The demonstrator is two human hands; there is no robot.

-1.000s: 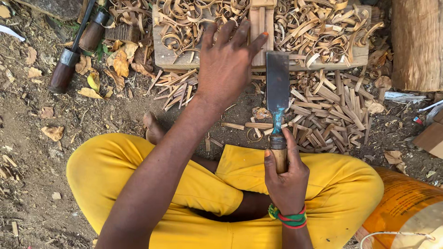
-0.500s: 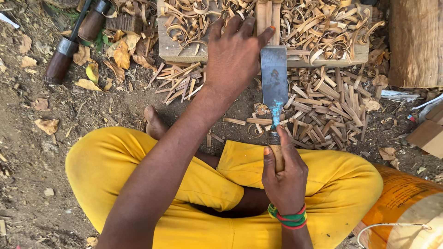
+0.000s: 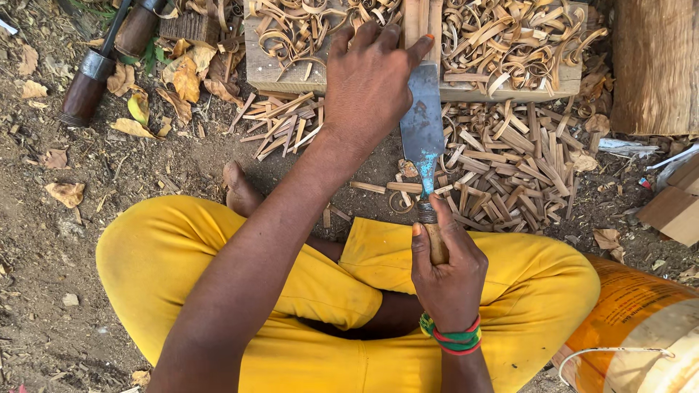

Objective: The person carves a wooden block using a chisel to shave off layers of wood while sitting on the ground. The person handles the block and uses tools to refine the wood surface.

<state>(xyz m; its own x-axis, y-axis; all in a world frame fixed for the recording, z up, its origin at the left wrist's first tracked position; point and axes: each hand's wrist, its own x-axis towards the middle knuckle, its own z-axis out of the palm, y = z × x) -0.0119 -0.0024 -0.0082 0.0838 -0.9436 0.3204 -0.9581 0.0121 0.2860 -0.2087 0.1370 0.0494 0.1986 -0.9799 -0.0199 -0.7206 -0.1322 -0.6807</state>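
- Much looks done: curled shavings cover the wooden block at the top of the frame, and split sticks lie below it.
- My right hand has its grip closed on the broad knife at centre.
- My left hand reaches forward, fingers spread, steadying a thin strip, I think.

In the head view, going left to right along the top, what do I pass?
Dark wooden tool handle with metal ferrule → dry yellow leaves → left hand → broad steel blade → curled wood shavings → pale upright log.
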